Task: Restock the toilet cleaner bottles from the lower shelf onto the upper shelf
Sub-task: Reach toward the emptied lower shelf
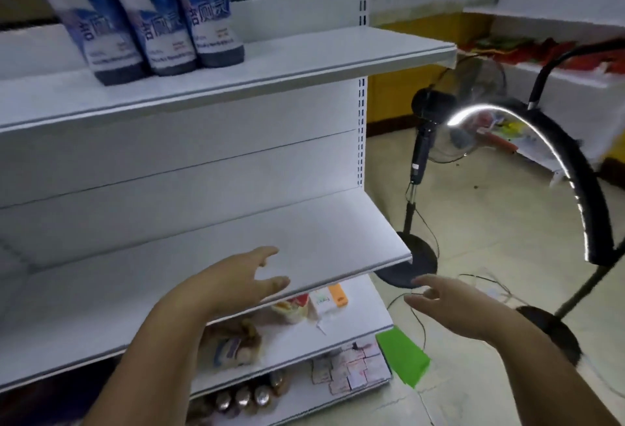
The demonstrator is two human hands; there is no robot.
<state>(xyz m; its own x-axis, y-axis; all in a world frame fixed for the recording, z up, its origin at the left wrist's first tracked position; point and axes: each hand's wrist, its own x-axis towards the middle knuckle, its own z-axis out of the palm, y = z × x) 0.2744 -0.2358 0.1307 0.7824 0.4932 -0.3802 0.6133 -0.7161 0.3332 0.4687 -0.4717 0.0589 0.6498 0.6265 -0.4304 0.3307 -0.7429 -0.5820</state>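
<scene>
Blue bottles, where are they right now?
In the head view, the three blue bottles stand side by side at the top left, on the upper shelf, high above the left hand.

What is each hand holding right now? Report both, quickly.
Left hand: open, holding nothing.
Right hand: open, holding nothing.

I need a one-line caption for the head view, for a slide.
Three toilet cleaner bottles stand on the upper shelf; the left hand and right hand hover open and empty by the lower shelf.
</scene>
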